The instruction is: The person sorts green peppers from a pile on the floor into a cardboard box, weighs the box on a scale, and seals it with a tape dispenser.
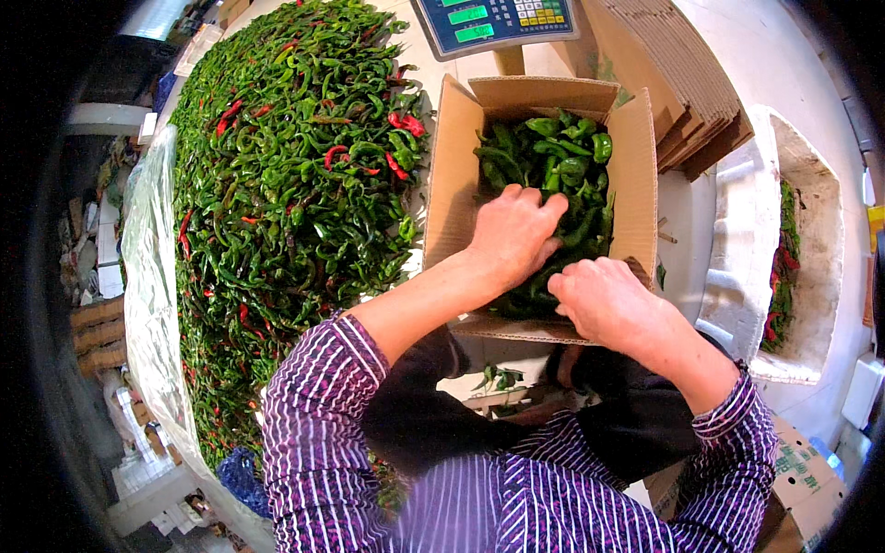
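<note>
An open cardboard box [634,184] with raised flaps stands in front of me, holding many green peppers [560,152]. Over the peppers at the box's middle is my left hand [516,235], its fingers bent down and curled. My right hand [604,300] is at the box's near right side, fingers curled in close to the left hand. Both hands touch or nearly touch the peppers. Their fingertips point away from me, so whatever they grip is hidden.
Left of the box lies a big heap of green peppers [286,184] with some red ones, edged by clear plastic sheeting [152,267]. A digital scale [493,23] stands beyond the box. Flattened cartons [682,83] and a white foam box [820,249] are to the right.
</note>
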Motion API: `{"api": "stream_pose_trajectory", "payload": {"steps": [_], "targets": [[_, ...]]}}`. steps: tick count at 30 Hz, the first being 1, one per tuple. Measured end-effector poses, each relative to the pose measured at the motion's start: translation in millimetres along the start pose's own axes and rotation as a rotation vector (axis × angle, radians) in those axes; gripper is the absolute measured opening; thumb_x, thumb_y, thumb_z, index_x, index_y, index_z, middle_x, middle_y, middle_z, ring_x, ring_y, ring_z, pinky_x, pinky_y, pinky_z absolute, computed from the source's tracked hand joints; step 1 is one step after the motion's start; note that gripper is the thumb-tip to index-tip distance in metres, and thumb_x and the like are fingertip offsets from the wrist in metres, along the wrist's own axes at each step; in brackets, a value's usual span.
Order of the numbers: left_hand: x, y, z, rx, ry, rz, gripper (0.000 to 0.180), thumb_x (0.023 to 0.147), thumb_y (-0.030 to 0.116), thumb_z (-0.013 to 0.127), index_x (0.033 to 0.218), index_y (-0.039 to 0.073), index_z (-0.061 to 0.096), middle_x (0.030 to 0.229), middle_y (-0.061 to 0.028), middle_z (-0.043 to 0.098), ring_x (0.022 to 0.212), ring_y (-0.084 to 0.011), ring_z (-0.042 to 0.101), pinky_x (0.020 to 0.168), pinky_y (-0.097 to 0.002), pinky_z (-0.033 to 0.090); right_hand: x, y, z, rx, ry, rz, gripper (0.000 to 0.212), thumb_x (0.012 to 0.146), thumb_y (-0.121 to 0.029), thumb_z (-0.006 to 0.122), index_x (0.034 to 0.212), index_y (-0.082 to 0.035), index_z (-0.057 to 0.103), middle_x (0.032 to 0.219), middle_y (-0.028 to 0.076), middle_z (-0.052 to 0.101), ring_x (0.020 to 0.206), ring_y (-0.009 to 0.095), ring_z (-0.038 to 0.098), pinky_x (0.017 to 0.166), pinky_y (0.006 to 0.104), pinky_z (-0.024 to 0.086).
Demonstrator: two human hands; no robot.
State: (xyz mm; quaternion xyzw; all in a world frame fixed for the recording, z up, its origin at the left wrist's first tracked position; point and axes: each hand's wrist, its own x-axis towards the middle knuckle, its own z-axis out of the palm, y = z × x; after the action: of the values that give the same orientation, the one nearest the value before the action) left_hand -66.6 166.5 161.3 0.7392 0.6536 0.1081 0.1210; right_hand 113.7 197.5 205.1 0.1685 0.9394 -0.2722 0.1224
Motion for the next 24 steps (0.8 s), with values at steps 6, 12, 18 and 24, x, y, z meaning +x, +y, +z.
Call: {"api": "stream_pose_trajectory", "payload": {"steps": [6, 12, 18, 24], "targets": [[5, -24, -51, -0.552, -0.068, -0.235, 0.047, 0.078, 0.022, 0.075, 0.121, 0.005, 0.063, 0.09, -0.0147, 0.071, 0.079, -0.022, 0.069, 0.075, -0.0329, 0.054, -36, -34, -18, -0.258, 0.241, -0.053, 0.023, 0.078, -0.011, 0.06, 0.098, 0.0, 0.061, 0.084, 0.009, 0.059, 0.08, 0.023, 0.061, 0.068, 0.0358, 0.05], [-11, 1, -109, -0.685, 0.17, -0.167, 0.046, 0.085, 0.004, 0.072, 0.128, 0.0, 0.058, 0.104, -0.0079, 0.069, 0.088, -0.0113, 0.064, 0.077, -0.0256, 0.053, -58, -79, 6, 0.069, 0.28, -0.266, 0.018, 0.075, -0.013, 0.061, 0.088, -0.001, 0.061, 0.076, 0.007, 0.059, 0.071, 0.021, 0.061, 0.063, 0.0321, 0.048], [-10, 16, -89, -0.485, 0.254, -0.002, 0.053, 0.076, 0.001, 0.077, 0.126, 0.01, 0.062, 0.106, -0.0084, 0.069, 0.089, -0.0146, 0.065, 0.073, -0.0279, 0.054, -52, -80, 36, -0.009, 0.097, -0.306, 0.017, 0.076, -0.013, 0.06, 0.088, -0.001, 0.06, 0.078, 0.008, 0.06, 0.075, 0.02, 0.062, 0.066, 0.0322, 0.049], [16, 28, -22, -0.122, 0.186, 0.316, 0.044, 0.077, 0.0, 0.069, 0.12, 0.005, 0.06, 0.094, -0.0126, 0.064, 0.088, -0.0273, 0.062, 0.075, -0.0357, 0.054, -48, -82, 37, -0.096, 0.116, -0.249, 0.018, 0.077, -0.016, 0.06, 0.089, -0.002, 0.061, 0.077, 0.008, 0.06, 0.075, 0.021, 0.062, 0.066, 0.032, 0.048]]}}
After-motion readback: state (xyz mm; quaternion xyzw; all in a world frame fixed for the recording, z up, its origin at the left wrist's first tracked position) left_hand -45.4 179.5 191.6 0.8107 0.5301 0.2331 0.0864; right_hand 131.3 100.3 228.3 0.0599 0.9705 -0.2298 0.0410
